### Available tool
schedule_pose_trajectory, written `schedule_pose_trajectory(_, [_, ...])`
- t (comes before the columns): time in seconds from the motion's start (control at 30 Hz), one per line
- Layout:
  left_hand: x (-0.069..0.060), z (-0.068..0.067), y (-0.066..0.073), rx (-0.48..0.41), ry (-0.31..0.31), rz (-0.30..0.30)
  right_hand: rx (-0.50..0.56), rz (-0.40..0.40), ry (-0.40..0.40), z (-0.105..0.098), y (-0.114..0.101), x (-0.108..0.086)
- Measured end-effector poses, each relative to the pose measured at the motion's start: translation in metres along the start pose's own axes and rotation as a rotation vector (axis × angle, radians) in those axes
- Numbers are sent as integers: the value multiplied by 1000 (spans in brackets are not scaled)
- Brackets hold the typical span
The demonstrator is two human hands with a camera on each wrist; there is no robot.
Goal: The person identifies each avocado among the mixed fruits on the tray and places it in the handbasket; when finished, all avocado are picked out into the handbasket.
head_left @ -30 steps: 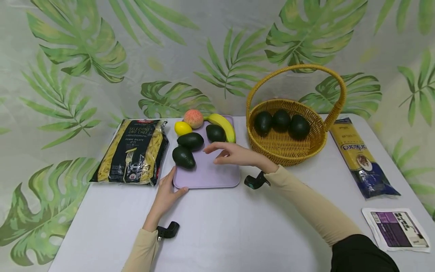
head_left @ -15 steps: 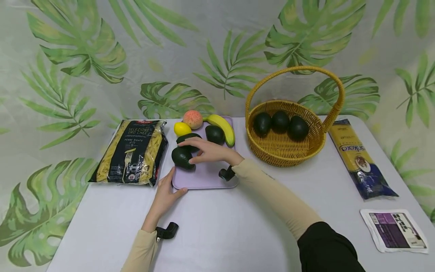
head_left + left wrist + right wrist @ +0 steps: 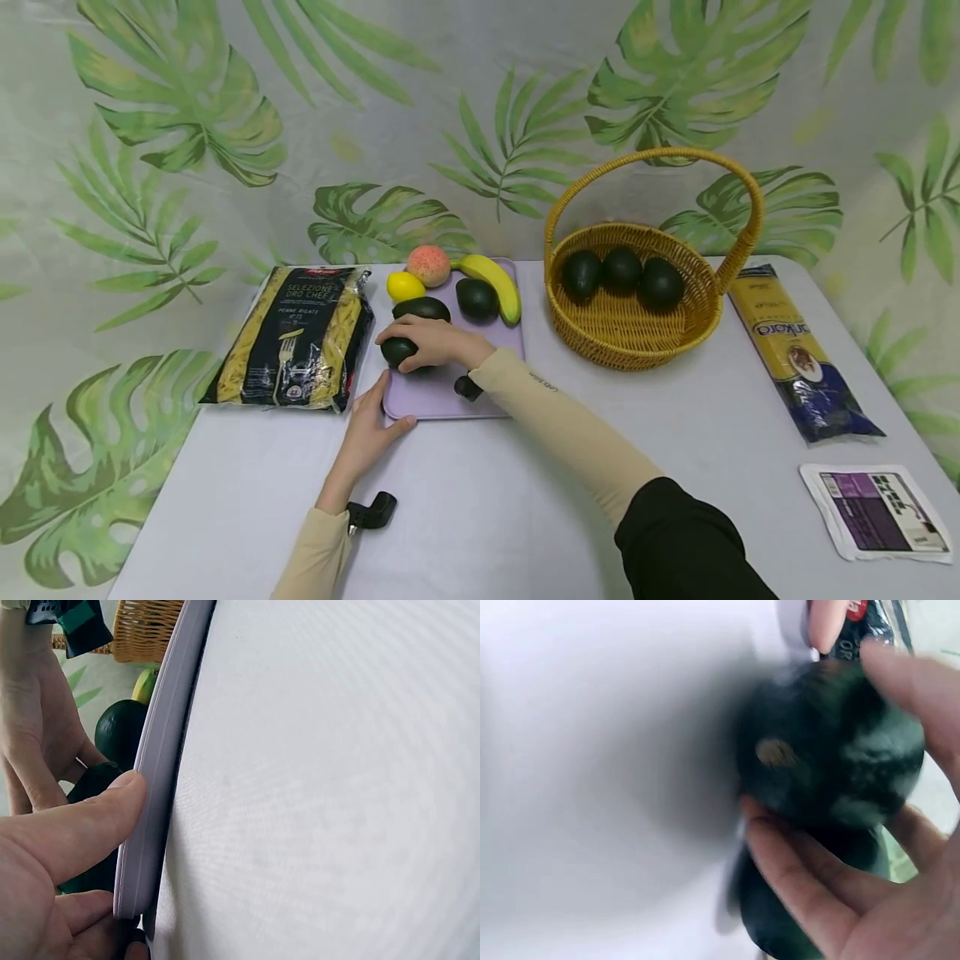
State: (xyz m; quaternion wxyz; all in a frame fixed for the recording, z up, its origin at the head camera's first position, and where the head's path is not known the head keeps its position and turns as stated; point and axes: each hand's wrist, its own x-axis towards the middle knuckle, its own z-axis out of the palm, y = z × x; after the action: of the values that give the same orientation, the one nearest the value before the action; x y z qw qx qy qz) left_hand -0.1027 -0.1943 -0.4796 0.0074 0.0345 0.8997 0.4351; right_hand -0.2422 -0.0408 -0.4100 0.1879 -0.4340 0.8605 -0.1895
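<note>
In the head view my right hand point(image 3: 431, 340) grips a dark green avocado point(image 3: 397, 352) at the left front of the lilac tray point(image 3: 465, 404). The right wrist view has the thumb and fingers round this avocado point(image 3: 832, 750), with another avocado point(image 3: 776, 911) beneath the fingers. My left hand point(image 3: 369, 425) holds the tray's near left corner. Its thumb point(image 3: 112, 814) lies on the front rim in the left wrist view. Also on the tray are a second avocado point(image 3: 422, 309), a third avocado point(image 3: 477, 300), and a banana point(image 3: 495, 283). A lemon point(image 3: 406, 287) and a peach point(image 3: 429, 265) lie at its far left.
A wicker basket point(image 3: 626, 354) with a tall handle stands right of the tray, several avocados inside. Left lies a bag of penne point(image 3: 292, 333). A pasta packet point(image 3: 802, 354) and a white-and-purple packet point(image 3: 873, 512) lie at the right.
My right hand has moved left across the tray and down onto the front-left avocado, and now grips it. My left hand has stayed at the tray corner.
</note>
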Motion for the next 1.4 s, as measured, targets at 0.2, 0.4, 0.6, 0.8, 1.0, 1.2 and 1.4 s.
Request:
schedule_pose_trajectory(0.2, [0, 0, -1, 6, -6, -3, 130, -69, 76, 4, 8, -10])
schedule_pose_trajectory(0.4, [0, -1, 0, 7, -12, -10, 345, -133, 116, -4, 24, -35])
schedule_pose_trajectory(0.6, [3, -1, 1, -5, -45, -8, 509, -42, 170, -18, 48, -83])
schedule_pose_trajectory(0.8, [8, -2, 3, 29, -82, -4, 637, 37, 240, -42, 77, -149])
schedule_pose_trajectory(1.0, [15, -5, 4, 101, -125, -10, 638, 165, 361, -65, 101, -213])
schedule_pose_trajectory(1.2, [23, -7, 7, 128, -168, -22, 666, 270, 440, -79, 125, -257])
schedule_pose_trajectory(1.4, [25, -7, 11, 126, -197, -35, 699, 341, 495, -84, 140, -279])
